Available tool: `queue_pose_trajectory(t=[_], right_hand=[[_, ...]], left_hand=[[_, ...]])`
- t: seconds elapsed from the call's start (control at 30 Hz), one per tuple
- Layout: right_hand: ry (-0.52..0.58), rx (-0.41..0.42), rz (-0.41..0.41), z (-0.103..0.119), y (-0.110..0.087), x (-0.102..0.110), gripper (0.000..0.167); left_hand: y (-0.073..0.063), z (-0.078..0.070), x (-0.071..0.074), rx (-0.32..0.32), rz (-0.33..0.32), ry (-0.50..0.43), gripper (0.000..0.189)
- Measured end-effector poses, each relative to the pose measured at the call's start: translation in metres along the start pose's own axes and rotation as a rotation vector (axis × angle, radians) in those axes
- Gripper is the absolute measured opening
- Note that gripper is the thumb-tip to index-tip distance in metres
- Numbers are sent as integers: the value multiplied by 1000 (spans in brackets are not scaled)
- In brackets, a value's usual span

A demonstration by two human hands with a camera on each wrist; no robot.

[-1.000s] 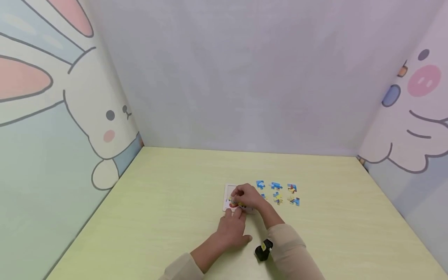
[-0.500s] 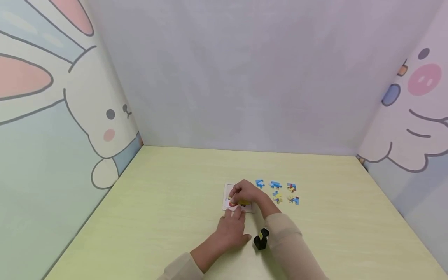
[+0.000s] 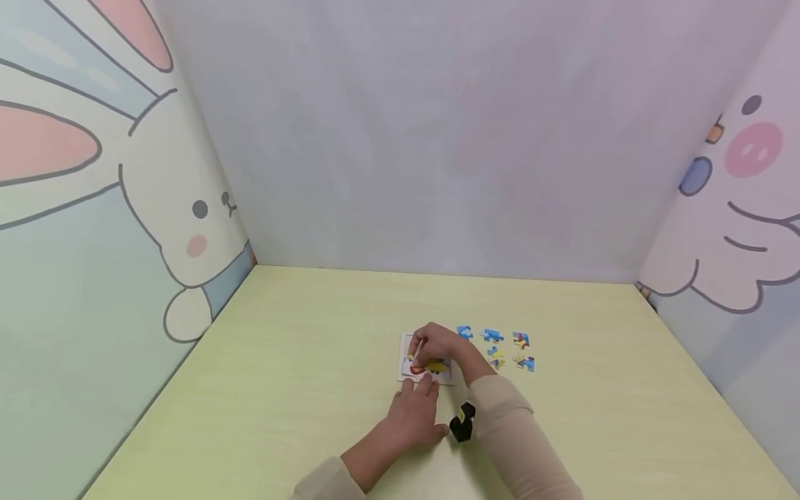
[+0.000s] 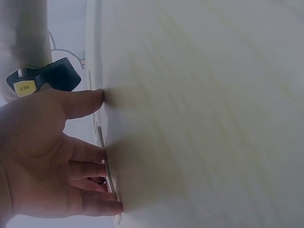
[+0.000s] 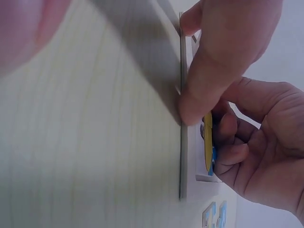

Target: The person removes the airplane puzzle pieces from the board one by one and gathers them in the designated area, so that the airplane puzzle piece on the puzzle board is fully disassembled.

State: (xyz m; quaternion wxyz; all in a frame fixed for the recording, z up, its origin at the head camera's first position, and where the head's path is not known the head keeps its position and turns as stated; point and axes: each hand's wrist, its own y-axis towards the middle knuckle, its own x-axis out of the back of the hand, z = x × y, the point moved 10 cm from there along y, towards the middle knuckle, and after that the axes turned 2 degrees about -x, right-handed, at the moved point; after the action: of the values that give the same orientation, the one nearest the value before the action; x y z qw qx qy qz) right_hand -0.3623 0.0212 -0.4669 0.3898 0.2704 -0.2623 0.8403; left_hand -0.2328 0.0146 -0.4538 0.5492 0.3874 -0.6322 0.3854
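A small white puzzle tray (image 3: 402, 361) lies on the table, with part of a red and yellow picture inside it. My right hand (image 3: 439, 343) reaches over the tray, its thumb and fingers bent together in a pinch on a puzzle piece, mostly hidden by the fingers. In the right wrist view, a yellow-and-blue puzzle section (image 5: 208, 147) shows beneath those fingertips. My left hand (image 3: 414, 413) lies at the tray's near edge; its fingers are fairly straight, with the fingertips against the rim and the thumb out to the side.
Several loose puzzle pieces (image 3: 492, 335) lie right of the tray, in blue, yellow and red, roughly in rows. A black wrist camera (image 3: 462, 422) sits on the right forearm. Walls with cartoon animals border the pale table (image 3: 300, 347).
My right hand has shifted slightly left over the tray, uncovering more of the yellow picture section. The right forearm moved a little to the left. My left hand stays at the near rim.
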Motion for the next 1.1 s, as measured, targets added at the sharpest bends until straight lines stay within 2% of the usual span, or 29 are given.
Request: queue_pose_trajectory(t=[0.27,0.47,0.6,0.7,0.83,1.1], right_hand=[[160,49,48,2,0,-1,9],[189,27,13,-6,2,2,7],[246,-1,-23,-14,0,4,10],[283,21,-49,-13,-4,8,12],[285,67,-83,-8,-11,13,12],[277,83,-113,-9,-16,18,11]], left_hand=[[2,2,0,-9,33,-7,76],[4,1,-1,-22,38,-8,75],[6,0,1,-42,31,-14,73],[7,0,1,-41,31,-9,72],[7,-1,2,-34,14,10,69],[9,-3,2,-67,16,79,70]])
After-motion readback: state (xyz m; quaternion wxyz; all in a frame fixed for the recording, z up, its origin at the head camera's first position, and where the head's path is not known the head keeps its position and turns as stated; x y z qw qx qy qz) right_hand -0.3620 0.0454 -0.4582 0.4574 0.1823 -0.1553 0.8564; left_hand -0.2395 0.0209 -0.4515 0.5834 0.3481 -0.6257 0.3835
